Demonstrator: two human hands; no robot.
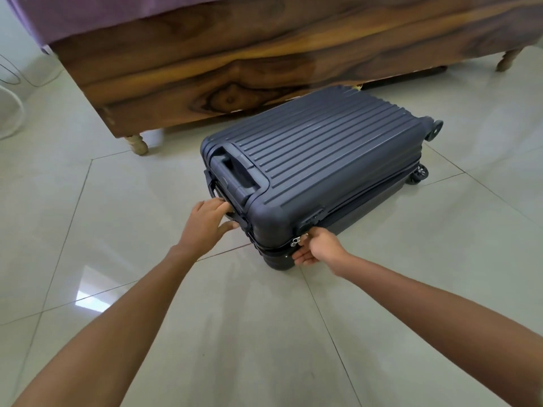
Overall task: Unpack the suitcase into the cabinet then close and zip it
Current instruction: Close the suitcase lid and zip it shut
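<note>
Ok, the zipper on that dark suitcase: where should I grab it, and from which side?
Pinch the silver zipper pull at the near corner of the suitcase, coming from the right side, as the right hand does. The tab sticks out from the seam there, so it looks easy to pinch. The left hand steadies the handle end.

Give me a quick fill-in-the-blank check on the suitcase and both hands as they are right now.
1. The suitcase lies flat on the tiled ____.
2. The right hand pinches the metal zipper ____.
3. The left hand rests at the end with the carry ____.
4. The suitcase's shell is ____, not open.

Missing words: floor; pull; handle; closed
</note>
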